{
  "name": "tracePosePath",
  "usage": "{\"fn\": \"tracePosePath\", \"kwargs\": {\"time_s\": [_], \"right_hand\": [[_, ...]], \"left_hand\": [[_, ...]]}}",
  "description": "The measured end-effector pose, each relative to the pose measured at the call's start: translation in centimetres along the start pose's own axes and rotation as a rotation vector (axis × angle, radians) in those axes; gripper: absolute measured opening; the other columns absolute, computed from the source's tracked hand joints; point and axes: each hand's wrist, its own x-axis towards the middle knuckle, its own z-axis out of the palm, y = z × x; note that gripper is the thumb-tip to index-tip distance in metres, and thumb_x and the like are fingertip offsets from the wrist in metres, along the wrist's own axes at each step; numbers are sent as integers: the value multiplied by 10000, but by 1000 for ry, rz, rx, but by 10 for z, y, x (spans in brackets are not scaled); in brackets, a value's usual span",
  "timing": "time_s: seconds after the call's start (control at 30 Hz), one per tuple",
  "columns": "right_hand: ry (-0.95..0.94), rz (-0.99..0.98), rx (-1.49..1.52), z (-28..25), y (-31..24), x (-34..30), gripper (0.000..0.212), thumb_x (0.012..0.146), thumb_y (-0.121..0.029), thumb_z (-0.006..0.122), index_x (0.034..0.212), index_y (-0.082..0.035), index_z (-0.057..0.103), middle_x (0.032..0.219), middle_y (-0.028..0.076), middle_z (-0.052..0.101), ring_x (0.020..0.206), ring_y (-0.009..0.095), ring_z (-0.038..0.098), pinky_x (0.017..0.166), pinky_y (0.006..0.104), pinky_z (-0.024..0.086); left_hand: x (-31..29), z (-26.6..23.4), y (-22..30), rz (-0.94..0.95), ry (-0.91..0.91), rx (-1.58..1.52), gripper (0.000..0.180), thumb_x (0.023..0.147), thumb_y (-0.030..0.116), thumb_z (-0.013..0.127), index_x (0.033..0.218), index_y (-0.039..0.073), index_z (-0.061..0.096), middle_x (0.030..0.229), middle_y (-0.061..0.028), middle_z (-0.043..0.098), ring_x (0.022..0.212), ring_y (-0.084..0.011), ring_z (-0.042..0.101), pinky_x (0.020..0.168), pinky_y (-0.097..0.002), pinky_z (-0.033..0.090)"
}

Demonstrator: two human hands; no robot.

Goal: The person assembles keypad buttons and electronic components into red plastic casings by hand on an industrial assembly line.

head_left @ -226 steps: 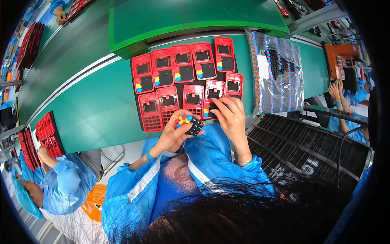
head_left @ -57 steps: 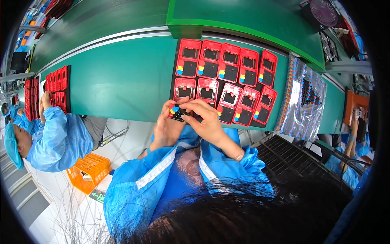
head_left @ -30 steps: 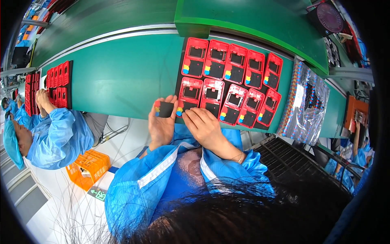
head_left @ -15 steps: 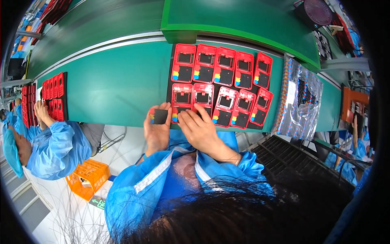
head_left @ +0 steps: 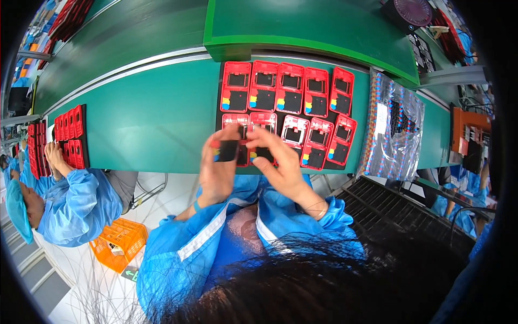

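My left hand [head_left: 215, 175] holds a thin black panel [head_left: 229, 150] with red, yellow and blue patches at its left end. It is raised over the front left of a dark tray, hiding part of the casing there. Close on its right, my right hand [head_left: 284, 168] has its thumb and fingers apart, with nothing visible between them. Its fingers hover above a red plastic casing [head_left: 263, 119] in the front row. Another red casing [head_left: 236, 81] lies in the back row; every casing there has a window opening, a black lower panel and small coloured patches.
Right of the tray lies a clear plastic bag [head_left: 396, 124] with dark parts. A green raised ledge [head_left: 318, 43] runs behind. At far left a co-worker in a blue smock [head_left: 81, 205] handles more red casings [head_left: 70, 124]. An orange crate [head_left: 116, 245] stands on the floor.
My left hand has moved right with the black panel, up to the casings. My right hand has come off the front casing and its fingers have spread. The view has shifted slightly.
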Motion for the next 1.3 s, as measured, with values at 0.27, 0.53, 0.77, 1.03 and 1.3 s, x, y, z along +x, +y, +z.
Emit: {"fn": "tracePosePath", "kwargs": {"time_s": [0.27,0.53,0.77,1.03,1.3], "right_hand": [[433,182,-41,-99,20,21,376,1003,-34,691,1378,-56,672,1047,2,695,873,72,636,706,250,527],[541,178,-1176,-199,91,20,266,980,10,604,1228,18,701,1123,218,690,1026,409,688,873,457,562],[511,220,-1406,-191,91,18,385,899,67,571,1263,24,690,1271,260,662,1171,435,651,983,467,550],[-59,-298,-935,-74,20,-33,405,907,-106,717,1292,12,677,1301,190,679,1238,356,646,1077,464,518],[-218,-393,-954,-9,44,-34,365,914,-185,711,1217,15,676,1236,154,660,1189,325,622,1112,465,472]], "left_hand": [[27,20,6,262,-885,1151,969,1069,597,475,1668,-58,87,1733,-259,194,1623,-374,191,1299,-570,95],[8,-23,7,547,-1053,2129,903,914,397,718,1525,-170,371,1614,-357,363,1538,-480,340,1278,-564,257],[14,-27,6,643,-972,1933,742,880,168,774,1506,-86,466,1583,-247,469,1459,-431,471,1225,-516,372],[12,-46,22,717,-915,1770,489,855,99,758,1313,-47,672,1411,-185,630,1348,-339,584,1143,-485,494],[6,-41,23,704,-843,1870,484,889,153,759,1326,-33,668,1389,-169,639,1331,-322,597,1160,-485,475]]}}
